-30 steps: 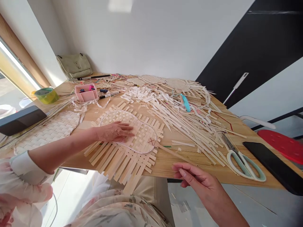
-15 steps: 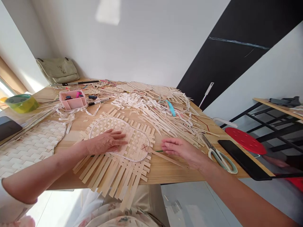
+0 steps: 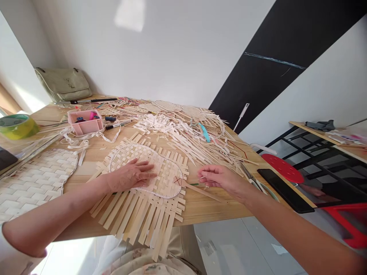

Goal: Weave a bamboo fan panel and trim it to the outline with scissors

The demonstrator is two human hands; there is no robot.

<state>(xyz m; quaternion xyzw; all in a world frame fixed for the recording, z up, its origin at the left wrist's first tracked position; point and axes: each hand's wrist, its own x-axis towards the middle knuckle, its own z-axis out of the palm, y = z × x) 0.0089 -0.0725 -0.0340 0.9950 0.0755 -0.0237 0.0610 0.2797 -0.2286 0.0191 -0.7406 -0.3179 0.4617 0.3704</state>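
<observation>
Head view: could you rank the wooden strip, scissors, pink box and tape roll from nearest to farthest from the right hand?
From the right hand:
1. Wooden strip: just below the hand, on the table.
2. Scissors: to the hand's right, partly behind the forearm.
3. Pink box: well left, toward the table's far end.
4. Tape roll: farther left still, at the table's end.

The pale woven strips of the flat split-bamboo mat (image 3: pixel 169 179) look matt and slightly fibrous, on a light wooden bench (image 3: pixel 209 210) with a smooth, satiny grain. The pink plastic box (image 3: pixel 85 128) is smooth with a faint sheen, the flat black device (image 3: pixel 285 194) has a glossy face, and the red plastic stool seat (image 3: pixel 282 168) shines softly. The olive bag (image 3: pixel 63 84) looks matt.
</observation>
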